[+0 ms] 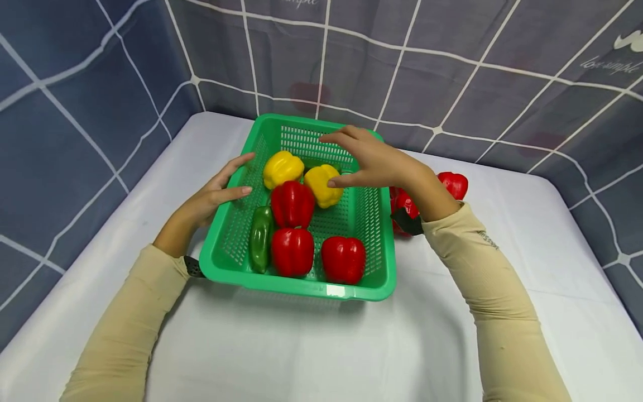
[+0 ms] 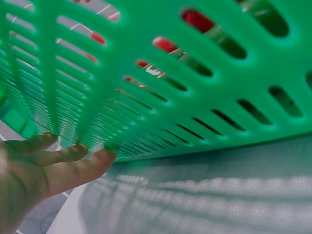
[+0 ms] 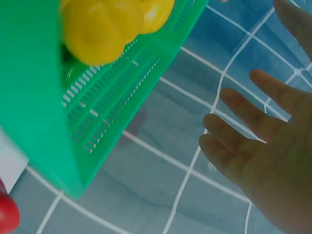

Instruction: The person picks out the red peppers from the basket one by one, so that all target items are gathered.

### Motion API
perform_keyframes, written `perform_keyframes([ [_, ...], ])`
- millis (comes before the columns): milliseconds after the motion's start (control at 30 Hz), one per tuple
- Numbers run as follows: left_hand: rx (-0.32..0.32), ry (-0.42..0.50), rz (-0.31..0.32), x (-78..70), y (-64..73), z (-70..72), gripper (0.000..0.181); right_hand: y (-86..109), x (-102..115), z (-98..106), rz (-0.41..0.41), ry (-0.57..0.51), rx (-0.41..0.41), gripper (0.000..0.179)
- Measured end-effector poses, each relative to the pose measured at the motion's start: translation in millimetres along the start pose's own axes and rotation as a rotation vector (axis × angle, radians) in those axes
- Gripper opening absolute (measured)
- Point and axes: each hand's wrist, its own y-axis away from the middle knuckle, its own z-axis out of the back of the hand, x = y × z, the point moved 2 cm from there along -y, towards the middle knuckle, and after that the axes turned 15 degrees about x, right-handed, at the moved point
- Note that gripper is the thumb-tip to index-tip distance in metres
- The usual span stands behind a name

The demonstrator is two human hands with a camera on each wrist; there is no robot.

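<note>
A green plastic basket with slotted walls is in the middle of the head view. It holds two yellow bell peppers, three red bell peppers and a long green pepper. Part of another green one shows behind the yellow ones. My left hand is at the left rim; in the left wrist view its straight fingers lie against the outer wall. Above the basket's back right part, my right hand is spread and holds nothing, as the right wrist view also shows.
On the white table, right of the basket, lie more red peppers, partly hidden by the right forearm and a dark wrist strap. Grey-blue checked cloth hangs behind and along both sides.
</note>
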Motion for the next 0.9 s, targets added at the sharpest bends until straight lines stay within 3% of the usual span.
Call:
perform_keyframes([
  [333, -0.006, -0.059, 0.004, -0.3, -2.1, 3.9, 0.066, -34.1, 22, -9, -0.007, 0.109, 0.118, 0.078],
  [533, -0.027, -0.100, 0.017, 0.2, -2.1, 5.2, 0.067, -55.2, 32, -20, -0.057, 0.188, 0.226, 0.084],
  [733, -0.028, -0.113, 0.017, 0.4, -2.9, 6.5, 0.067, -68.1, 33, -33, -0.125, 0.190, 0.352, 0.089],
  [900, -0.033, -0.138, 0.013, 1.1, -2.7, 7.8, 0.068, -74.4, 34, -46, -0.145, 0.210, 0.407, 0.089],
])
